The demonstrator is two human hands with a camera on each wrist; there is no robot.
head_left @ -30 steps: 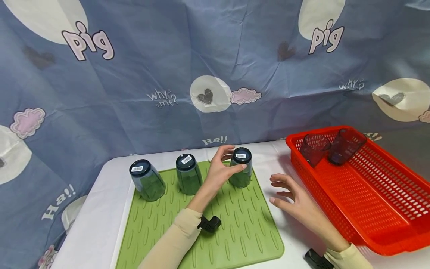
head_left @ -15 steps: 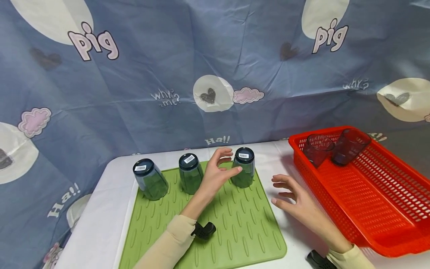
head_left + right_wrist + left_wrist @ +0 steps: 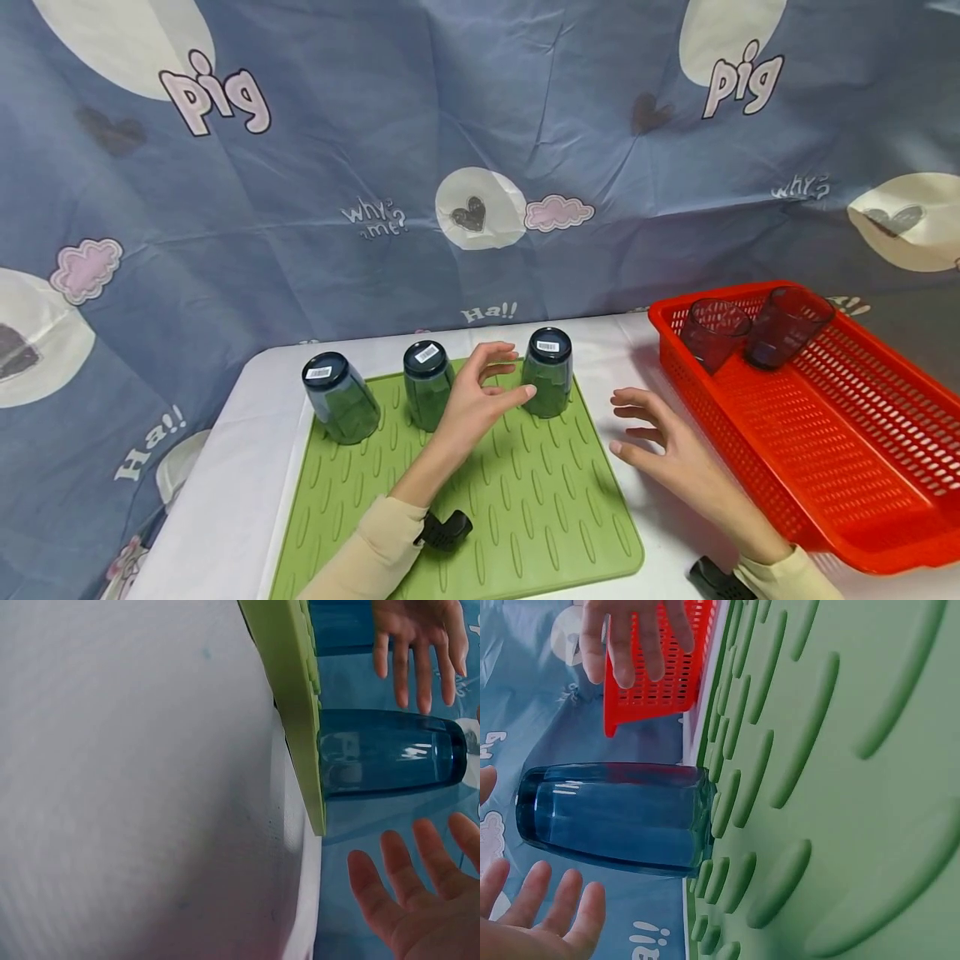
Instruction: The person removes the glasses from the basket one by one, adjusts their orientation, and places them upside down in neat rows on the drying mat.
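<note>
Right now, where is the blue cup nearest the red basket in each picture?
Head view: the blue cup stands upside down at the green mat's far right corner, by the left hand.
Left wrist view: the cup lies sideways in the picture at centre left, its rim on the mat.
Right wrist view: the cup is at right, past the mat's edge.
Shared landmark: the green mat.

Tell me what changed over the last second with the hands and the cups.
The left hand let go of the rightmost cup on the green mat and drew back toward the person; its fingers are now open, just off the cup. The right hand stayed open over the table. All three cups stayed upside down, and two remain in the red basket.
</note>
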